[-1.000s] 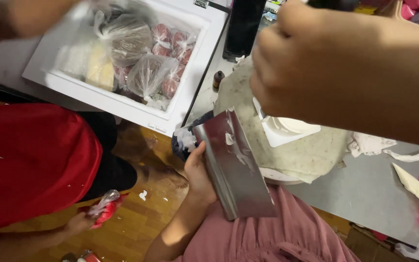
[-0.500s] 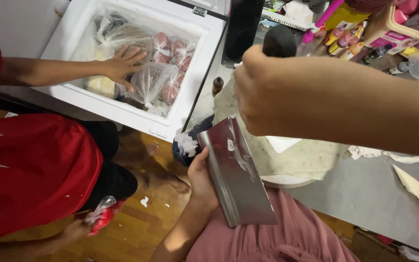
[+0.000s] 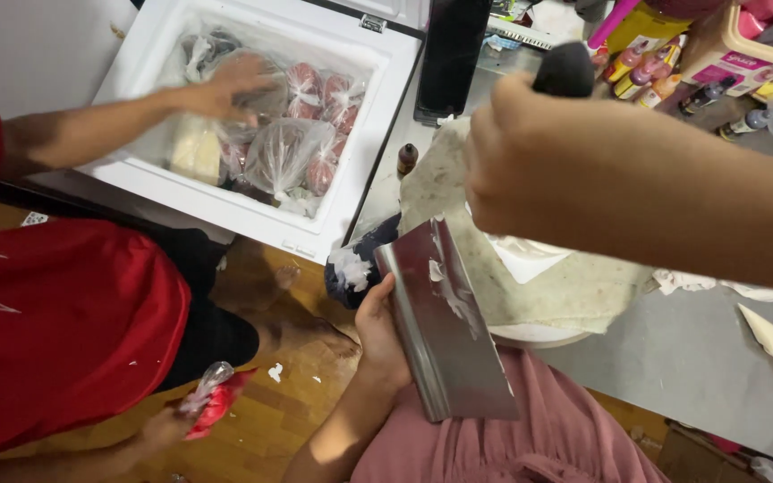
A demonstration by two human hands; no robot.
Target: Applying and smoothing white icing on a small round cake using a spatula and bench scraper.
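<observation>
So closest to the camera, the left hand [image 3: 385, 335] was wrapped around the back edge of a big steel cleaver [image 3: 447, 326], fingers clamped on it, blade flat over the pink-clothed lap and smeared with white bits. Compared with half a second earlier it had barely budged. The right hand [image 3: 516, 156] was clenched in a fist round a dark handle [image 3: 563, 69], raised above the round chopping block [image 3: 530, 268], and it had drifted a bit to the right and up in the view.

Real change was further out: the other person in the red shirt [image 3: 55, 331] had slid their hand [image 3: 230, 85] deeper across the bagged meat [image 3: 301, 156] in the open white chest freezer [image 3: 252, 219], whole arm now stretched over it. Their other hand gripped a red-and-clear wrapper [image 3: 212, 402] down by the wooden floor [image 3: 288, 411]. To me that read as still digging for a bag while the cleaver waited.
</observation>
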